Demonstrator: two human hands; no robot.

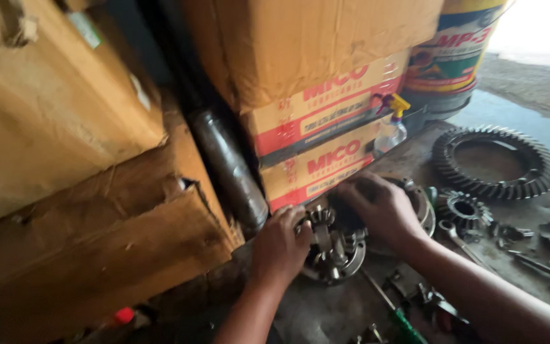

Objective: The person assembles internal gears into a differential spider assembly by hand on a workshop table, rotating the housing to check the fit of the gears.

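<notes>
Resting on a grimy floor, low in the head view: one differential gear housing (333, 245), round, metal, small bevel gears showing inside its open face. Left hand (279, 247): laid against the housing's left rim, fingers curled over the edge, grasping it. Right hand (380, 207): placed on the housing's upper right, fingers bent down onto the metal; whether this grip is clenched around a part cannot be told, as the fingertips are hidden.

Nearby stock:
- Large ring gear (494, 161), toothed, lying flat, well apart to the right.
- Smaller bevel gear (464, 209), just beside the right wrist.
- Spray bottle (391, 127), clear body, yellow trigger head, standing against the cartons.
- Stacked cardboard cartons (326, 121), red-and-cream printed, directly behind the housing.
- Plain brown boxes (84, 191), left side, one torn.
- Dark cylinder (230, 169), leaning between the box stacks.
- Printed bucket (456, 54), upper right.
- Green-handled screwdriver (397, 313) and loose bolts, near the right forearm.
</notes>
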